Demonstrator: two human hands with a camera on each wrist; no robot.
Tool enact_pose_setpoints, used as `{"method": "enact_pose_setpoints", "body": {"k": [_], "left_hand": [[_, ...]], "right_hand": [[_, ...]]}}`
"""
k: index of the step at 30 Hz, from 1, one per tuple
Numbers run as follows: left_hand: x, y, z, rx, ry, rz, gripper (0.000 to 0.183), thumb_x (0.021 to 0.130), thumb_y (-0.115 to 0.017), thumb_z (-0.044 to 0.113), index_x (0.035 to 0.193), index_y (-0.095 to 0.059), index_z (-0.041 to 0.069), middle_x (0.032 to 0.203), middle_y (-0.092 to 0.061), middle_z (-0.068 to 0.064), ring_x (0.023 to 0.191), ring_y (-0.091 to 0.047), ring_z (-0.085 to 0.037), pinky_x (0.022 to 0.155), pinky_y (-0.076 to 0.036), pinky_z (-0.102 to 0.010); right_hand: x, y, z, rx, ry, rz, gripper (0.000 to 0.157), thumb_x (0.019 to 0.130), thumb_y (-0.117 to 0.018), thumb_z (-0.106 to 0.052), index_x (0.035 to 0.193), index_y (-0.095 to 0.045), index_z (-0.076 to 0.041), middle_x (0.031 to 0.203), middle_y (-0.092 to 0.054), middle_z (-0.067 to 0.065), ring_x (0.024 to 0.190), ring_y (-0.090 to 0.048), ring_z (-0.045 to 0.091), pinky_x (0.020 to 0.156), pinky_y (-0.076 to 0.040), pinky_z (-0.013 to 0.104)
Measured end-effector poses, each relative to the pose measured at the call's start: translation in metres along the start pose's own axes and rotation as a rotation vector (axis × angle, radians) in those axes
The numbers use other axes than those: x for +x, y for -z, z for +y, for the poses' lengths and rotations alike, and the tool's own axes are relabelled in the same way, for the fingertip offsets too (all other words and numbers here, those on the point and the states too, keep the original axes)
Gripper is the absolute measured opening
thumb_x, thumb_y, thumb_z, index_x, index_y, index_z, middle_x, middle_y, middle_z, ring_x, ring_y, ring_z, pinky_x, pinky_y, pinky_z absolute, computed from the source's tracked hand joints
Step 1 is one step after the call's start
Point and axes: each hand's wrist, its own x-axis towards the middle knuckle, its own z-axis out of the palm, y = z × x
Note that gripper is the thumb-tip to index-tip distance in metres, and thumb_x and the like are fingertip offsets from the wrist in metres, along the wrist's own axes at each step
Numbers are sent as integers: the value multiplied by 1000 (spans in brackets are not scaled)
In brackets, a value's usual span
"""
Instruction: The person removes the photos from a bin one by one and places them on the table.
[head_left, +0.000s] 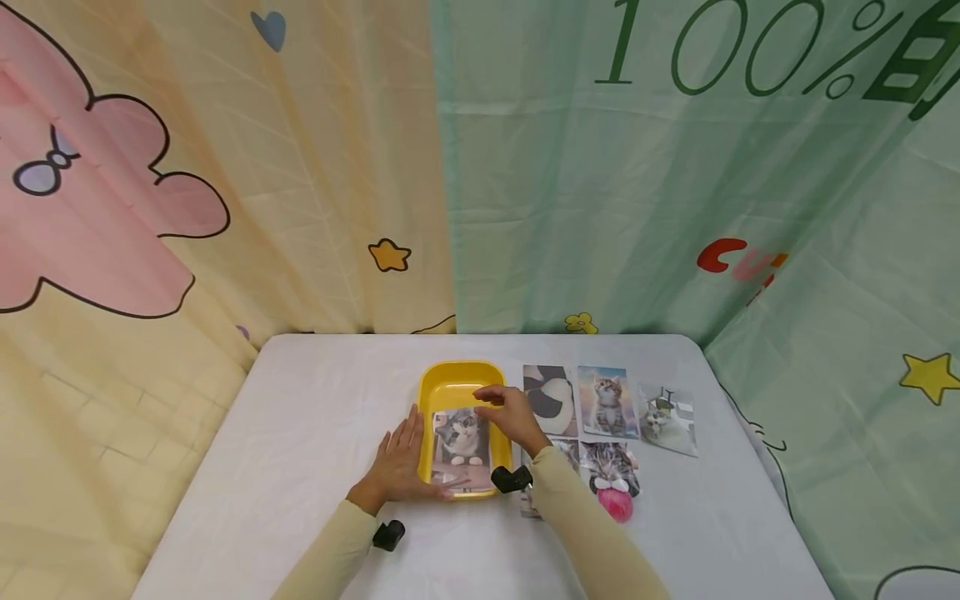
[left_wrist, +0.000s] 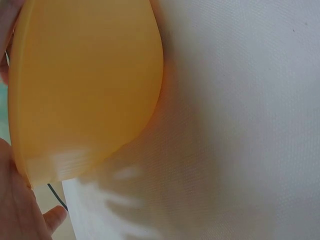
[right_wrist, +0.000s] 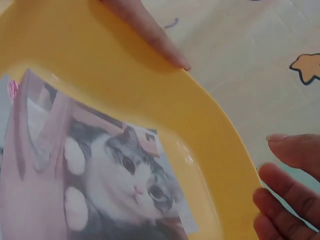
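Note:
A yellow plastic tray (head_left: 461,372) stands on the white table. Inside it lies a picture card of a grey-and-white kitten (head_left: 459,442), toward the near end; the right wrist view shows the same kitten card (right_wrist: 135,185) up close. My left hand (head_left: 401,467) rests along the tray's left rim with fingers extended and the thumb by the near edge. Over the tray's right side hovers my right hand (head_left: 513,414), fingers loosely bent, thumb and fingertips apart with nothing between them. In the left wrist view the tray's outer wall (left_wrist: 90,90) fills much of the frame.
Several cat picture cards lie right of the tray: a black-and-white one (head_left: 549,400), a tabby kitten (head_left: 607,404), a pale one (head_left: 669,423) and one with a pink ball (head_left: 615,479). My right forearm partly covers others. Printed curtains (head_left: 510,208) hang behind the table.

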Motion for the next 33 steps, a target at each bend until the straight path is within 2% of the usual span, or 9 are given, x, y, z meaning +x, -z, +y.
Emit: {"method": "enact_pose_setpoints", "body": {"k": [7, 10, 14, 17, 21, 25, 28, 33], "left_hand": [[0, -2, -1, -9, -1, 9, 145, 55, -71, 79, 153, -1, -1, 161, 6, -16, 146, -11, -36, 115, -10, -56], [0, -1, -1, -14, -7, 13, 145, 55, -71, 79, 153, -2, -2, 161, 5, -16, 145, -12, -37, 115, -10, -57], [-1, -1, -2, -10, -12, 12, 144, 56, -71, 79, 153, -1, -1, 161, 6, -16, 145, -11, -36, 115, -10, -57], [-1, -1, -2, -2, -24, 11, 144, 57, -71, 79, 153, -1, -2, 161, 6, -17, 145, -12, -37, 115, -10, -57], [-2, 0, -2, -3, -33, 15, 143, 57, -71, 78, 152, -2, -4, 161, 4, -19, 144, -13, -38, 114, -11, -58], [-2, 0, -1, -11, -32, 11, 143, 58, -71, 78, 152, -1, -4, 161, 5, -18, 145, -13, -38, 114, -11, -58], [-2, 0, -1, -5, -31, 9, 142, 59, -71, 77, 153, 0, -2, 161, 5, -17, 145, -13, -37, 115, -11, -57], [-3, 0, -2, -16, -40, 17, 142, 59, -72, 76, 152, -2, -4, 161, 4, -19, 144, -15, -38, 114, -13, -59]], "right_hand": [[5, -23, 3, 46, -33, 15, 25, 87, -69, -2, 110, -67, 6, 111, -66, 21, 106, -58, 37, 101, -41, 52], [5, -32, 2, 57, -64, -6, 25, 86, -69, -1, 109, -67, 7, 111, -66, 21, 108, -57, 39, 100, -41, 53], [6, -42, 4, -3, -129, -58, 25, 84, -71, -3, 108, -67, 5, 110, -67, 18, 107, -59, 35, 95, -48, 48], [7, -48, 5, -75, -146, -52, 26, 81, -74, -3, 106, -68, 4, 106, -68, 16, 100, -62, 31, 88, -51, 43], [7, -54, 8, -149, -177, -22, 26, 77, -75, -3, 102, -69, 4, 100, -68, 15, 90, -61, 26, 83, -52, 40], [7, -56, 12, -165, -230, -21, 27, 74, -73, -3, 101, -70, 2, 98, -67, 12, 89, -58, 24, 83, -52, 40], [6, -57, 13, -144, -254, -46, 26, 74, -72, -3, 100, -71, 0, 98, -67, 9, 90, -59, 23, 84, -52, 40], [5, -58, 14, -101, -289, -123, 21, 80, -73, -5, 100, -70, -2, 97, -67, 7, 88, -60, 22, 83, -54, 37]]}}
